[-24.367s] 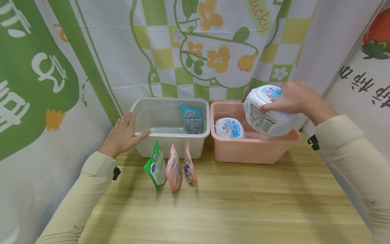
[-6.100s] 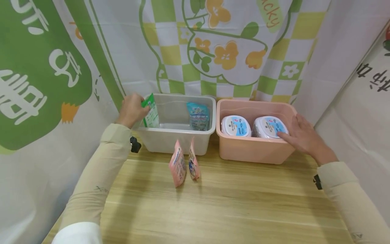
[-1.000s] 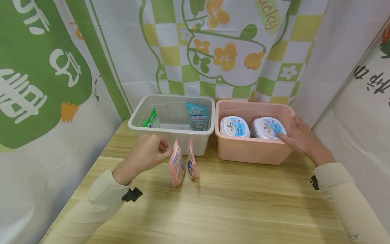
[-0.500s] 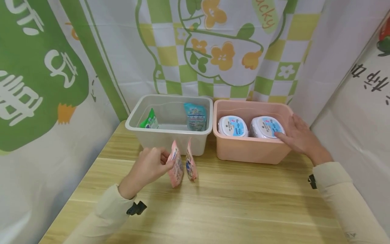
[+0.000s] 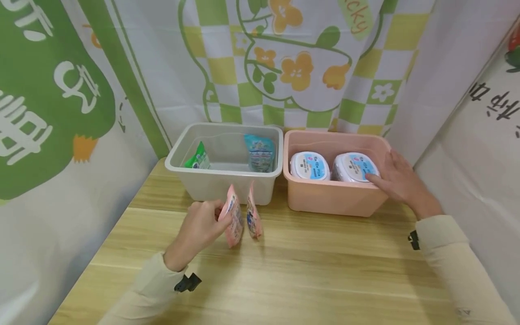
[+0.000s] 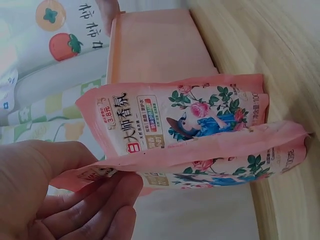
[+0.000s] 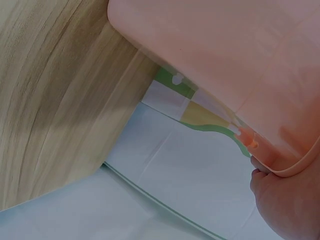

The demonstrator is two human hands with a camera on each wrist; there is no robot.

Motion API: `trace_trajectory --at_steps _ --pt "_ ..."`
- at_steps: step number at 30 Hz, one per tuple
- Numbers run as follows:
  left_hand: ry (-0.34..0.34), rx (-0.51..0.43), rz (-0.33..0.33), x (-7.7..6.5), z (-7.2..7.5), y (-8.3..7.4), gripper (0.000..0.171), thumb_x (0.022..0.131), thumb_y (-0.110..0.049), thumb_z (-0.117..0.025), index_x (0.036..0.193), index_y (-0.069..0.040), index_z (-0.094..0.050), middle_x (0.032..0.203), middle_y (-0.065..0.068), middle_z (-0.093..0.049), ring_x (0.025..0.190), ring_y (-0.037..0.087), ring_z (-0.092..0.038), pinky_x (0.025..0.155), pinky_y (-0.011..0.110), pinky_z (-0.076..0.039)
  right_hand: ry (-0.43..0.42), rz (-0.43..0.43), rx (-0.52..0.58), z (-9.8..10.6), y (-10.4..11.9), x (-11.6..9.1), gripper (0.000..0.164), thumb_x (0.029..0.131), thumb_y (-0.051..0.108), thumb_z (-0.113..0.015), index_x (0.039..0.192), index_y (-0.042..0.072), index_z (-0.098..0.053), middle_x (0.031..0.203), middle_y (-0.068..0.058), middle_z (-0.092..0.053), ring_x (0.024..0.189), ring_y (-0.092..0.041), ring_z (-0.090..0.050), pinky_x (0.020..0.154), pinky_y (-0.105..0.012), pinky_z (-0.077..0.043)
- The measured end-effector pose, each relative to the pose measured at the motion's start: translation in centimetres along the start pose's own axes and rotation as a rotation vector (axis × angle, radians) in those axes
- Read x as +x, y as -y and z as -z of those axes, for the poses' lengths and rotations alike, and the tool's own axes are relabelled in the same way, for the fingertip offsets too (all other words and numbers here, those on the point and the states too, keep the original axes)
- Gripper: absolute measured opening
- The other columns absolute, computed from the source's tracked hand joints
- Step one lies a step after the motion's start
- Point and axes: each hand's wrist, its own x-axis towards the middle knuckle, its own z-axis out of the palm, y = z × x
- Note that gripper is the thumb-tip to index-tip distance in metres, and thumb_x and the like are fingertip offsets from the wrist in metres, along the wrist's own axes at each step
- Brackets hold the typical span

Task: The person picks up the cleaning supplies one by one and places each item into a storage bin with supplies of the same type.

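Observation:
My left hand (image 5: 201, 228) pinches the upper left edge of a pink laundry detergent pouch (image 5: 235, 225) between thumb and fingers. This pouch stands on the table before the light grey bin (image 5: 215, 184). Just right of it, a second pink pouch (image 5: 253, 219) stands upright; the left wrist view shows this pouch's floral front (image 6: 200, 107) behind the held one. My right hand (image 5: 400, 178) rests on the right rim of the pink bin (image 5: 329, 198), fingers extended and thumb towards a lidded tub (image 5: 355, 167). In the right wrist view, the hand (image 7: 287, 200) touches the bin's rim.
Inside the grey bin, a green pouch (image 5: 198, 159) leans at the left and a teal pouch (image 5: 260, 154) stands at the right. Another lidded tub (image 5: 310, 166) sits left in the pink bin. A patterned curtain (image 5: 300, 99) hangs behind the wooden table (image 5: 308, 271).
A tub and the green pouch have come into the bins since the earliest frames. Lately my left hand has moved right and taken hold of the pink pouch; my right hand stays on the rim.

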Motion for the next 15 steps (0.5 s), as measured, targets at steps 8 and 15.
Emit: trace_trajectory --at_steps 8,15 --pt "-0.054 0.017 -0.035 -0.02 -0.04 0.35 0.009 0.086 -0.004 -0.071 0.077 -0.005 -0.074 0.059 -0.002 -0.064 0.051 0.004 -0.042 0.046 0.021 -0.034 0.006 -0.007 -0.005 -0.08 -0.17 0.0 0.109 0.107 0.065 -0.038 0.158 -0.012 0.019 0.168 -0.035 0.024 0.159 -0.056 0.012 0.127 -0.072 -0.002" --pt "-0.028 0.045 -0.031 0.03 0.51 0.58 0.018 0.085 0.0 -0.071 0.07 -0.006 -0.065 0.057 0.0 -0.056 0.049 0.006 -0.04 0.044 0.02 -0.028 0.008 -0.017 0.02 -0.11 -0.05 -0.06 0.11 0.106 0.066 -0.039 0.159 -0.009 0.02 0.169 -0.029 0.028 0.159 -0.054 0.014 0.127 -0.072 -0.001"
